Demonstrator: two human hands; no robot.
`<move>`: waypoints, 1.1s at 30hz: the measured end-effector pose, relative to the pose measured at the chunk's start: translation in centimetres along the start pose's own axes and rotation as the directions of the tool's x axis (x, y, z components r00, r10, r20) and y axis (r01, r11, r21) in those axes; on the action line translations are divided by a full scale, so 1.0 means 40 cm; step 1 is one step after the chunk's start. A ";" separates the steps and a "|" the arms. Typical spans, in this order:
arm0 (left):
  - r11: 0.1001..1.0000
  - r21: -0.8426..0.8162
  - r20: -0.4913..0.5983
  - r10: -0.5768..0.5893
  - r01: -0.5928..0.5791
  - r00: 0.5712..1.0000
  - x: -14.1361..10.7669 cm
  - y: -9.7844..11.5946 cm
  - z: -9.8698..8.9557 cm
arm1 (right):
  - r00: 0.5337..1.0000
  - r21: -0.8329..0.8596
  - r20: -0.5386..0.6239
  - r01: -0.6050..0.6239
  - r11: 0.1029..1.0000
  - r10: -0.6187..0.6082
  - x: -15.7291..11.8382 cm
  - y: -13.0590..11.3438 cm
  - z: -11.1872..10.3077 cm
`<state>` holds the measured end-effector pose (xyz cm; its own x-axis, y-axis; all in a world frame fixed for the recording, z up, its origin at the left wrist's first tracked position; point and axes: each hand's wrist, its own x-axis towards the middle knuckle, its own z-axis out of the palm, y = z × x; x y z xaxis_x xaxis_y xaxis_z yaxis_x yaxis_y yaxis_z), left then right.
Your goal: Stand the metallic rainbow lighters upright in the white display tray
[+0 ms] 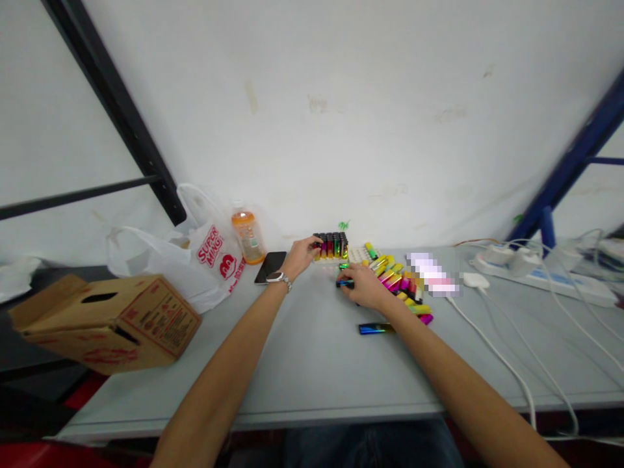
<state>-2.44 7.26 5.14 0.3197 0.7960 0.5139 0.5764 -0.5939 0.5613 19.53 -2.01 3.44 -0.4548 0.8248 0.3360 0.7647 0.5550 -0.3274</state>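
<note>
Pointing left, a blue lighter (345, 284) lies crosswise in right hand (365, 286).

Both hands (303, 252) (364, 286) forward, slightly apart

The lighters (391, 280) look shiny, like metal. The table (316, 364) looks smooth. The box (139, 318) is dull cardboard, the bag (207, 257) crinkly plastic.

There's one box (134, 318), one printed bag (209, 250), one bottle (248, 237) and uncountably crowded lighters (391, 279).
</note>
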 end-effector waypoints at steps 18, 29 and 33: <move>0.877 0.479 -0.157 0.046 0.035 0.986 -0.078 0.090 0.028 | 0.996 0.056 -0.085 -0.018 0.998 0.023 0.011 -0.001 0.019; 0.999 -0.038 -0.312 -0.038 0.028 0.949 -0.162 0.163 0.092 | 0.886 0.943 0.120 -0.242 0.226 0.448 0.026 -0.058 0.038; 0.998 -0.054 -0.244 -0.047 0.034 0.969 -0.175 0.155 0.109 | 0.803 0.940 0.076 -0.256 0.227 0.591 0.026 -0.057 0.037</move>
<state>2.18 -1.48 2.21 0.0991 0.7702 0.6301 0.5457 -0.5716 0.6128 16.63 -2.25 3.24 0.0519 0.9986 0.0090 -0.1390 0.0161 -0.9902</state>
